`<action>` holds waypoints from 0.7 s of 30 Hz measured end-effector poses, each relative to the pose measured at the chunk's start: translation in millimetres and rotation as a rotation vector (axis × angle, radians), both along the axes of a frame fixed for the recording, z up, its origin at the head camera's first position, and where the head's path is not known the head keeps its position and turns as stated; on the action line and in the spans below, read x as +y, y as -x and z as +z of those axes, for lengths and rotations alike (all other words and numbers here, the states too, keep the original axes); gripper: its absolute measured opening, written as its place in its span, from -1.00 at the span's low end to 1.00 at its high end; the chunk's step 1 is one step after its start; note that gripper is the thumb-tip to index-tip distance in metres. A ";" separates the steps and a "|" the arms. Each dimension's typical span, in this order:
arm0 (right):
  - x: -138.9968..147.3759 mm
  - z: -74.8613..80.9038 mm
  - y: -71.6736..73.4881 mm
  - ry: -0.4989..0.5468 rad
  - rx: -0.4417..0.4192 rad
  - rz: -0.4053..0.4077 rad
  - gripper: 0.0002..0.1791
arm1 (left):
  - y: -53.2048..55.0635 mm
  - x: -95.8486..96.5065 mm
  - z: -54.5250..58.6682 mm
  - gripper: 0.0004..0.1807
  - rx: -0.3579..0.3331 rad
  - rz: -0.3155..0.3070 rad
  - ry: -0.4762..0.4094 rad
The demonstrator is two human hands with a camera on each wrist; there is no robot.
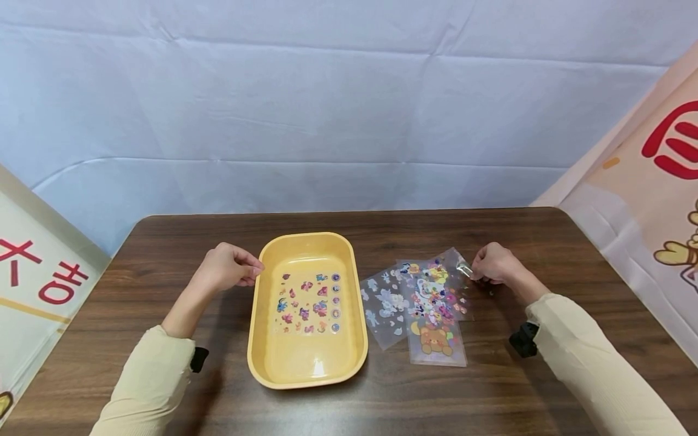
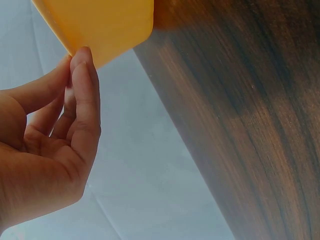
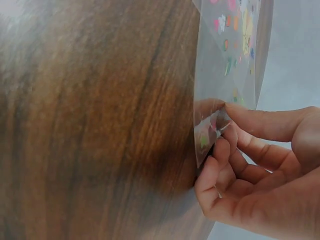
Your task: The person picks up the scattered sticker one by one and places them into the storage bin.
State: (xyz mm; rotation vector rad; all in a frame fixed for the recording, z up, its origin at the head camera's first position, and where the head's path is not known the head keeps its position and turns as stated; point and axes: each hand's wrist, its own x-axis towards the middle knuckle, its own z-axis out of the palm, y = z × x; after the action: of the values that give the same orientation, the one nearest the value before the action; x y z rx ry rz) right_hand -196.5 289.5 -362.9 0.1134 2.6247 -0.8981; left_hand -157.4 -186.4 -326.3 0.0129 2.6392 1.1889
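Note:
A yellow tray (image 1: 308,372) stands on the table, with a clear sticker sheet (image 1: 305,303) of small colorful figures lying inside. My left hand (image 1: 231,266) pinches the tray's left rim between thumb and fingers; the left wrist view shows this hold on the tray (image 2: 115,30) closely. Right of the tray, several clear sticker sheets (image 1: 431,303) lie overlapped, one with a brown bear at its near end. My right hand (image 1: 493,264) pinches the far right corner of one sheet, which bends up between thumb and fingers. In the right wrist view that sheet (image 3: 220,65) looks slightly lifted.
The dark wooden table (image 1: 191,363) ends at a pale hanging cloth (image 1: 327,121). Printed panels with red characters stand at the left (image 1: 43,272) and right (image 1: 649,200). Dark wrist devices sit under both sleeves.

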 end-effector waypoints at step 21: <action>1.6 -1.7 -2.8 0.028 0.009 0.034 -0.86 | 0.5 -1.5 -1.8 -0.85 0.005 0.006 0.005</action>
State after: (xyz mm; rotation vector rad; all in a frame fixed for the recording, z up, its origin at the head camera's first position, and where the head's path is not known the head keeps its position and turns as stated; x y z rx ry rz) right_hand -193.7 291.1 -364.5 0.0578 2.6129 -0.9256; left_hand -157.9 -187.8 -328.2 0.0069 2.6487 1.1856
